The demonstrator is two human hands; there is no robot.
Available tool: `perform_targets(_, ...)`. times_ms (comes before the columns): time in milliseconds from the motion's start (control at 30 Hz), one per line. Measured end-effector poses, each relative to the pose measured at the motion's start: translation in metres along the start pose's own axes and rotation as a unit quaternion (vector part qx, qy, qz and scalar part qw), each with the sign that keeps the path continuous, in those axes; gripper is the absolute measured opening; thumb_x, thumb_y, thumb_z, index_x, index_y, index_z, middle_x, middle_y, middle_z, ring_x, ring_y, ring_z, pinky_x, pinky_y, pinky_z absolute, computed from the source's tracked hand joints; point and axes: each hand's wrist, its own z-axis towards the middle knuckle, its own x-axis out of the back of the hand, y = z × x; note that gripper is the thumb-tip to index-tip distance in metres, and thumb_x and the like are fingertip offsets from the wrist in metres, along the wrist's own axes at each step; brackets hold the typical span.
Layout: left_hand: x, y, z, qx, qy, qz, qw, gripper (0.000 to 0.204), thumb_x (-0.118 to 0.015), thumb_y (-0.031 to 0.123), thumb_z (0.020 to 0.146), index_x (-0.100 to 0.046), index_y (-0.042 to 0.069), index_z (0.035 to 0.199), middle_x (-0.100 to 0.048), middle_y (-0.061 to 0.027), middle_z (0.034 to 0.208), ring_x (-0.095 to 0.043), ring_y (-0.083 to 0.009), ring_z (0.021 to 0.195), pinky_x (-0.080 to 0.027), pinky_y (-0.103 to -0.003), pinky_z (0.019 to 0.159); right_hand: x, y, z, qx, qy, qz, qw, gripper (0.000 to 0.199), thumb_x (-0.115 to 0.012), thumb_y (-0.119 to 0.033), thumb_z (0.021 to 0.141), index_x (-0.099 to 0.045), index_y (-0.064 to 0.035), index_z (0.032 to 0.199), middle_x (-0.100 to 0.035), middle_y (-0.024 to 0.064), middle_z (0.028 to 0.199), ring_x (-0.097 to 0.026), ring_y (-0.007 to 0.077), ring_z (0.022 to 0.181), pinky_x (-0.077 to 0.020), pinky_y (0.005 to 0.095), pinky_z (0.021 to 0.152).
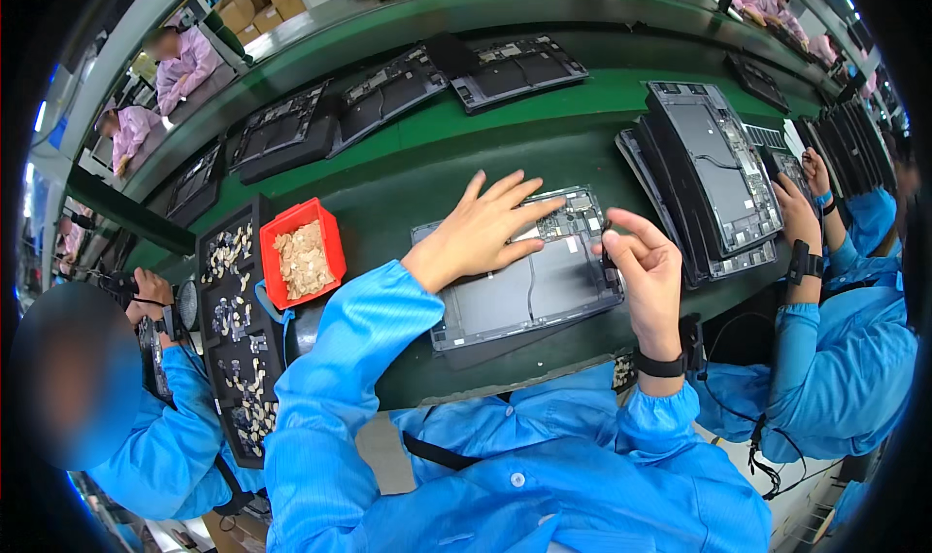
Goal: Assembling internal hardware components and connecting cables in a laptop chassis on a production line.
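An opened laptop or tablet chassis (563, 286) lies on the green bench in front of me, its circuit board and a thin dark cable exposed. My left hand (485, 228) rests across its upper left part, fingers spread and palm down. At the chassis's right edge, my right hand (643, 262) has thumb and index finger pinched together. A small dark piece shows at those fingertips, too small to name. A black band with a cord circles my right wrist. Under the chassis, a dark sheet (485, 351) sticks out along its near side.
To the left stand a red bin (335, 252) of tan scraps and a black tray (223, 310) of small parts. Stacked chassis (714, 174) lean at the right. More chassis (519, 72) lie along the green conveyor (388, 155). Co-workers in blue sit on both sides.
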Motion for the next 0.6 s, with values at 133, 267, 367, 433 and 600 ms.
perform_targets(133, -0.006, 0.012, -0.018, 0.018, -0.033, -0.071, 0.997, 0.041, -0.066, 0.032, 0.093, -0.063, 0.025, 0.133, -0.057, -0.0193, 0.132, -0.061, -0.0365, 0.115, -0.053, -0.048, 0.092, 0.020, 0.011, -0.003, -0.031, -0.013, -0.120, 0.992, 0.018, -0.072, -0.005, 0.094, -0.070, 0.0089, 0.106, -0.076, 0.0101, 0.083, -0.071, 0.0099, 0.078, -0.0512, 0.0196, 0.069)
perform_targets(267, 0.003, 0.041, -0.033, 0.071, -0.082, -0.076, 0.991, 0.039, -0.070, 0.035, 0.088, -0.065, 0.024, 0.126, -0.061, -0.0171, 0.120, -0.069, -0.0360, 0.089, -0.057, -0.045, 0.073, 0.012, 0.018, -0.002, -0.032, -0.077, -0.204, 0.975, 0.016, -0.073, -0.007, 0.092, -0.073, 0.0083, 0.095, -0.076, 0.0110, 0.074, -0.071, 0.0099, 0.071, -0.0519, 0.0235, 0.067)
perform_targets(367, 0.001, 0.046, -0.039, 0.095, -0.097, -0.081, 0.987, 0.039, -0.070, 0.036, 0.089, -0.065, 0.024, 0.126, -0.060, -0.0161, 0.120, -0.070, -0.0352, 0.088, -0.057, -0.045, 0.074, 0.001, 0.016, 0.000, 0.001, -0.095, -0.303, 0.948, 0.017, -0.074, -0.009, 0.090, -0.073, 0.0068, 0.097, -0.076, 0.0117, 0.073, -0.071, 0.0113, 0.067, -0.0529, 0.0265, 0.066)
perform_targets(433, -0.002, 0.046, -0.042, 0.100, -0.080, -0.082, 0.988, 0.038, -0.071, 0.036, 0.088, -0.066, 0.024, 0.124, -0.062, -0.0156, 0.121, -0.070, -0.0343, 0.088, -0.057, -0.044, 0.075, -0.005, 0.015, 0.002, -0.011, -0.096, -0.325, 0.941, 0.016, -0.073, -0.009, 0.089, -0.074, 0.0061, 0.095, -0.076, 0.0123, 0.072, -0.071, 0.0137, 0.066, -0.0538, 0.0288, 0.066)
perform_targets(600, -0.017, 0.045, -0.056, 0.079, 0.051, -0.090, 0.992, 0.034, -0.076, 0.035, 0.085, -0.072, 0.023, 0.117, -0.066, -0.0142, 0.124, -0.071, -0.0312, 0.086, -0.057, -0.041, 0.077, -0.009, 0.027, 0.007, -0.026, -0.098, -0.329, 0.939, 0.014, -0.072, -0.008, 0.089, -0.075, 0.0063, 0.090, -0.075, 0.0143, 0.072, -0.074, 0.0170, 0.065, -0.0540, 0.0274, 0.062)
